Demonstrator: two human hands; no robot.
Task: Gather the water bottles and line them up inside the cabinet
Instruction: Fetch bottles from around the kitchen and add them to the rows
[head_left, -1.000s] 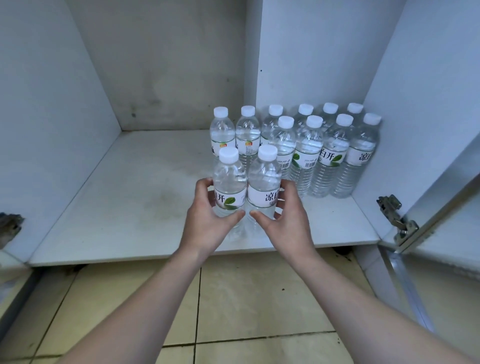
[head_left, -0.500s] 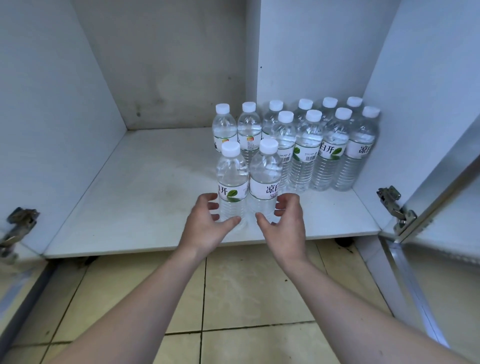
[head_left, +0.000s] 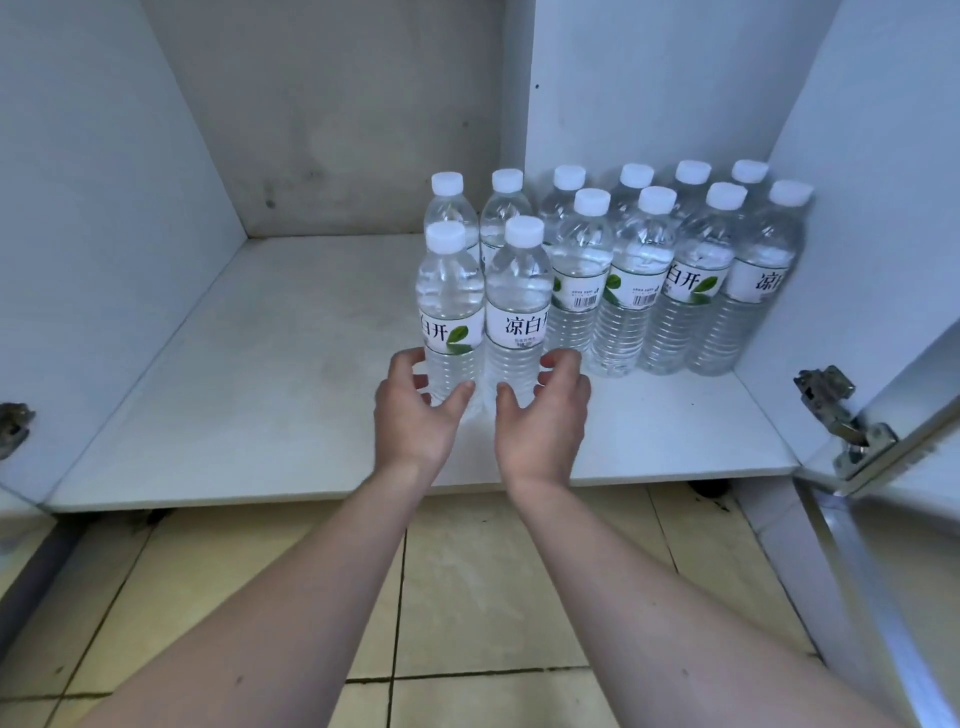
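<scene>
Water bottles (head_left: 613, 270) stand upright in rows on the cabinet shelf (head_left: 291, 395), at its right; the back row is mostly hidden. Left hand (head_left: 415, 415) and right hand (head_left: 543, 418) cup loosely around the two front bottles' (head_left: 485, 312) bases, contact unclear.

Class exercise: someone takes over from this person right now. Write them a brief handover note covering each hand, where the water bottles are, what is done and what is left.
Left hand: fingers loosely curled beside the front-left bottle; a real grip cannot be told.
Right hand: likewise beside the front-right bottle.
Both bottles stand upright on the cabinet shelf, just left of the second row.
Done: a back row of six and four in the second row, all upright at the shelf's right side.
Left: settle this pair in line with the second row; no other bottles are in view.
</scene>
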